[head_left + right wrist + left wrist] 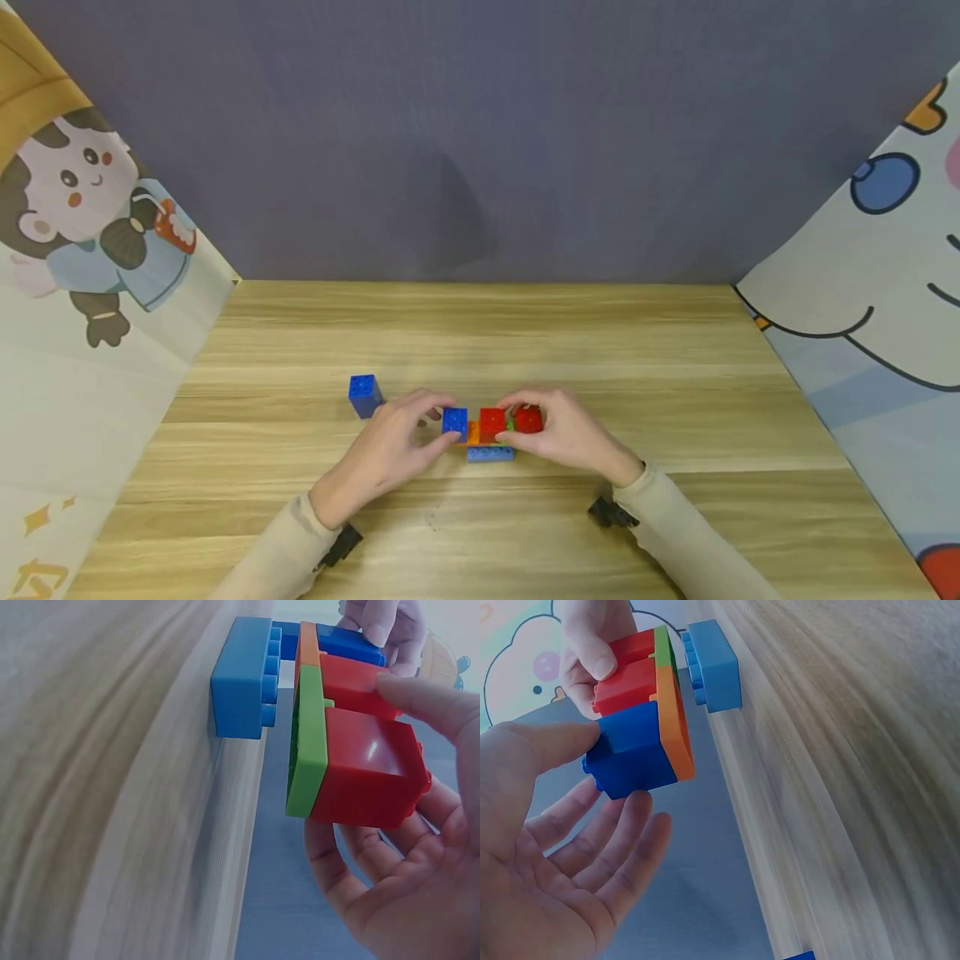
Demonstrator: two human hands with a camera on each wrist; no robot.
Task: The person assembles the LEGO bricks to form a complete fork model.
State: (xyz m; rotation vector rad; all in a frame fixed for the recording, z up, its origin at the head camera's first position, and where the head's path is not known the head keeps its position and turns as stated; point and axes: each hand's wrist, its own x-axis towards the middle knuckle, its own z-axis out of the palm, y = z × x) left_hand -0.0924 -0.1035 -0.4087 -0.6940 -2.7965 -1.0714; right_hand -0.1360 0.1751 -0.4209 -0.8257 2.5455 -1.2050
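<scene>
Two pale sleeves, with a dark device at the left wrist and another at the right.

One light blue brick, resting on the wooden table, studs up, touched by neither hand.

One left hand, grip narrow: thumb and fingers pinch the blue block from opposite sides, at the row's left end.

One right hand, grip narrow: it holds the red middle block, thumb on the near side, and arches around the red end block. Whether its fingers also bear on that end block cannot be told.

One joined row, held off the table, apart from the light blue brick: three blocks on an orange plate and a green plate. The red middle block spans the seam, probably tying the plates together; a hold from two sides likely serves to steady that seam and hold the row level. Studs face up, plates down, the underside turned toward the brick's studs.

One spare blue block, upright, studs up, just beyond the left hand; probably set aside, out of the hands' way.

One grey back panel, behind everything.
</scene>
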